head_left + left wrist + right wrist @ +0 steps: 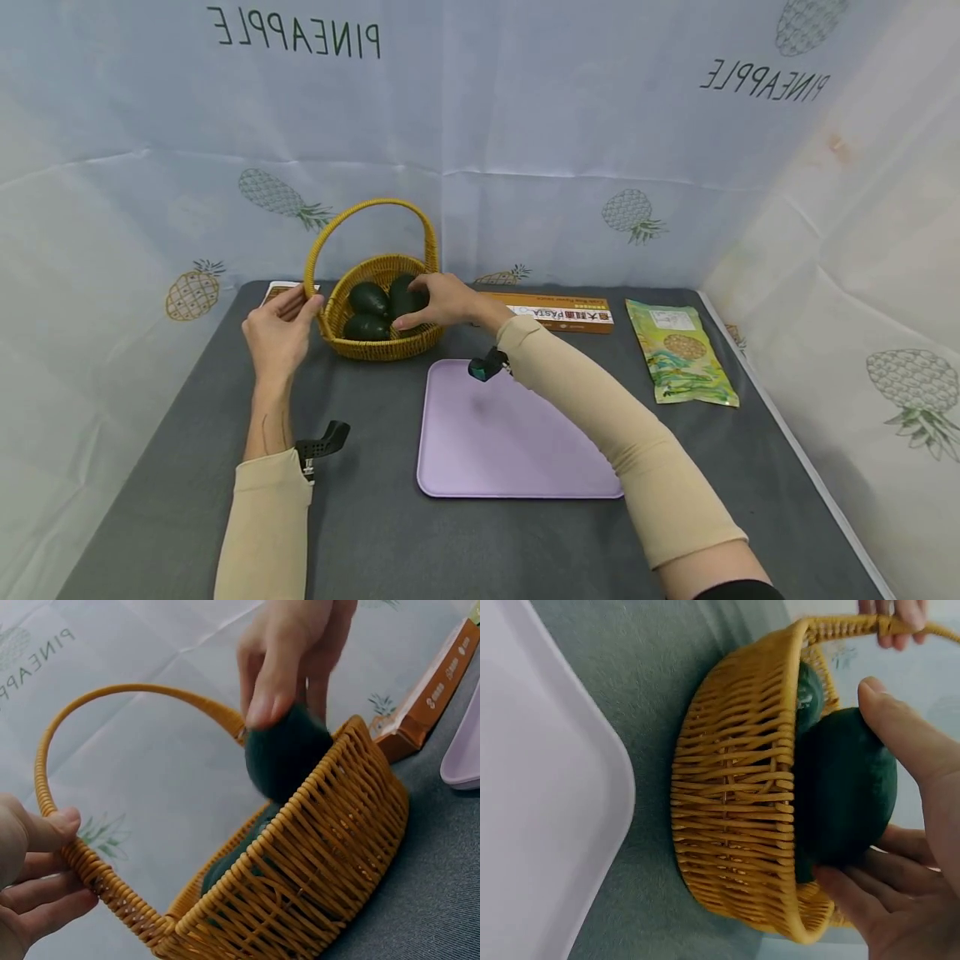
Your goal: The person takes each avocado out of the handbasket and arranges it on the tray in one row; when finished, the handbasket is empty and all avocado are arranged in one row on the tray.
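A yellow wicker basket (382, 350) with a tall arched handle stands at the back left of the table. Dark green avocados (368, 299) lie inside it. My left hand (279, 335) pinches the left side of the handle (97, 874) between thumb and fingers. Over the basket's right side, my right hand (447, 302) grips one avocado (847, 787), thumb on one side and fingers on the other. In the left wrist view this avocado rises above the rim, and the others sit lower, partly hidden by the weave.
A lilac tray (517, 442) lies on the grey table in front of the basket, under my right forearm. Behind it is an orange-brown pasta box (570, 315). A green and yellow packet (682, 354) lies at the right. Pineapple-print cloth hangs behind.
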